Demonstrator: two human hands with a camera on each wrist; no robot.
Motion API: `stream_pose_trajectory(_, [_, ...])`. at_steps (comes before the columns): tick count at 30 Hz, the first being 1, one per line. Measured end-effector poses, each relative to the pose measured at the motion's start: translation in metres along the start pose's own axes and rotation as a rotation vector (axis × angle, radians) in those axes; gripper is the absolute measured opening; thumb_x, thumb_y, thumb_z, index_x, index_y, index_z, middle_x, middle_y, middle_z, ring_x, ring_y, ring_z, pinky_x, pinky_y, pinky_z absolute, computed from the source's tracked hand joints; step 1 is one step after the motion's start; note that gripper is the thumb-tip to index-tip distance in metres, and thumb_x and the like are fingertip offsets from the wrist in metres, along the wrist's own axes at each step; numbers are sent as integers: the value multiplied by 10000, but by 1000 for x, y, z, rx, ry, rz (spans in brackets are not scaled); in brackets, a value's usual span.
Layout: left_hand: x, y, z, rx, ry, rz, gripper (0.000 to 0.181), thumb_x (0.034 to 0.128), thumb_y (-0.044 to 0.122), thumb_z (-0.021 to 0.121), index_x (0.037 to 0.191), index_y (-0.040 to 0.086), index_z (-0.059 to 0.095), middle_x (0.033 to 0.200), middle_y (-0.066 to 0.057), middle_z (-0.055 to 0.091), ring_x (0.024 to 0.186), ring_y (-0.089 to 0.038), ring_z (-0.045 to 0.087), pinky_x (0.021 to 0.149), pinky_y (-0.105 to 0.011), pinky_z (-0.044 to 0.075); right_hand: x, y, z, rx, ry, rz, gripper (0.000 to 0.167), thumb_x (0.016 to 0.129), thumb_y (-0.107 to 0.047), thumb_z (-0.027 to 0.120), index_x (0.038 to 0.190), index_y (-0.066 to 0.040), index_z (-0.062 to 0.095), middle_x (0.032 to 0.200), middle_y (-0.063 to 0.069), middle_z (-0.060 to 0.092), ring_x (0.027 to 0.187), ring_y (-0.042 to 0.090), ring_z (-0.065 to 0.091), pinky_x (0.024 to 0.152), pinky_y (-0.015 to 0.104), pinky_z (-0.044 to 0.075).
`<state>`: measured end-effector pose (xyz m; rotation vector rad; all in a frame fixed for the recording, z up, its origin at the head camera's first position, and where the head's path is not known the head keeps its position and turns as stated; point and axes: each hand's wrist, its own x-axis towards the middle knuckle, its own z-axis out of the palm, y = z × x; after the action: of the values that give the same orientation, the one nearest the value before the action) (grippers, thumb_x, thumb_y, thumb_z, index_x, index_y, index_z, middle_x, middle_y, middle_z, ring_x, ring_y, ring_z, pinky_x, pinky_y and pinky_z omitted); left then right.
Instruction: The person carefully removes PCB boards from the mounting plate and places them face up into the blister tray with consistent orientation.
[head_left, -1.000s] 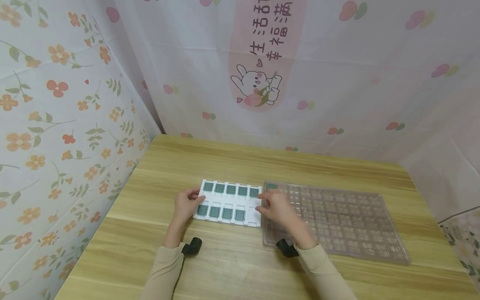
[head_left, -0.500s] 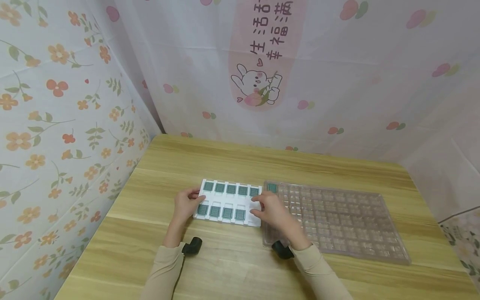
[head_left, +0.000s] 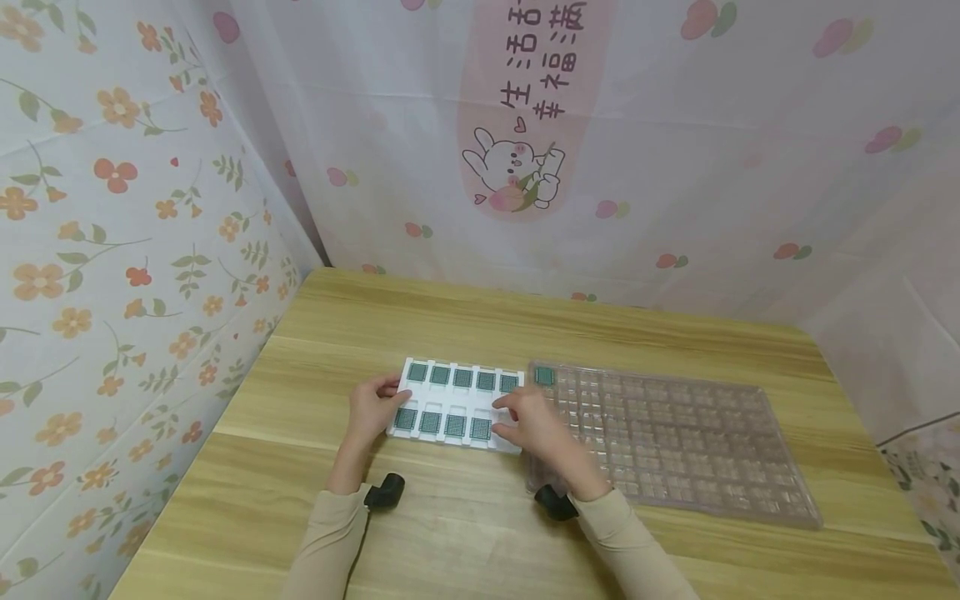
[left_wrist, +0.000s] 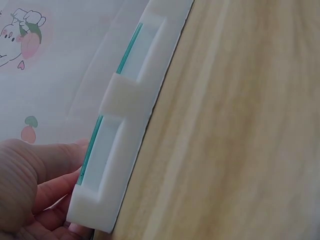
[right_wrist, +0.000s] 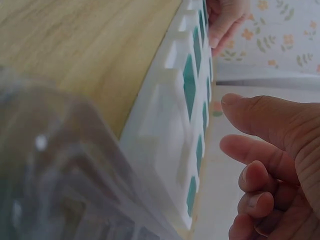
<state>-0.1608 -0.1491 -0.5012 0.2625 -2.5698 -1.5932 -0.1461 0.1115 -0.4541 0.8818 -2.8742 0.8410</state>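
My left hand grips the left end of a white tray, thumb on top; in the left wrist view the fingers wrap its corner. Small green square chips with a fine grid sit in its two rows of slots. Over the tray's right end hovers my right hand. Its thumb and index finger stand apart with nothing between them, the other fingers curled. The hand partly covers the front row's last slot.
Right of the white tray lies a large clear plastic tray with many small pockets. One green chip sits in its back left pocket. Both stand on a wooden table; a printed curtain hangs behind.
My right hand has moved left, from the edge between the two trays to over the white tray's right end. The left hand and both trays have stayed in place.
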Motion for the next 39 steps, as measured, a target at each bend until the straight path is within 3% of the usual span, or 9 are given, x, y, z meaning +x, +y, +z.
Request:
stream_pose_trajectory(11, [0, 0, 0, -5, 2, 0, 309, 796, 29, 718, 1082, -70, 653, 938, -193, 660, 826, -258, 606, 649, -183, 455, 1, -1, 12, -7, -22, 10, 255, 729, -152, 788, 926, -7, 716, 617, -38, 409, 556, 67, 335, 482, 184, 286])
stream_pose_trajectory(21, [-1, 1, 0, 3, 6, 9, 303, 798, 33, 717, 1077, -67, 656, 935, -190, 662, 824, -258, 609, 657, -201, 467, 2, 1, 20, -38, -13, -42, 239, 715, -135, 784, 897, 5, 717, 620, -29, 453, 572, 72, 361, 499, 194, 329])
stream_pose_trajectory(33, [0, 0, 1, -10, 6, 0, 302, 796, 26, 716, 1078, -66, 656, 928, -190, 661, 827, -260, 607, 653, -195, 463, 3, -4, 21, -71, -45, -17, 280, 720, -178, 787, 924, 0, 718, 652, -18, 507, 582, 77, 391, 501, 192, 346])
stream_pose_trajectory(39, [0, 0, 1, 0, 9, 0, 305, 797, 32, 717, 1082, -61, 657, 936, -185, 662, 830, -258, 605, 665, -199, 457, 3, -4, 23, -75, -27, -42, 268, 704, -147, 789, 898, 21, 713, 654, 4, 525, 588, 91, 401, 512, 200, 364])
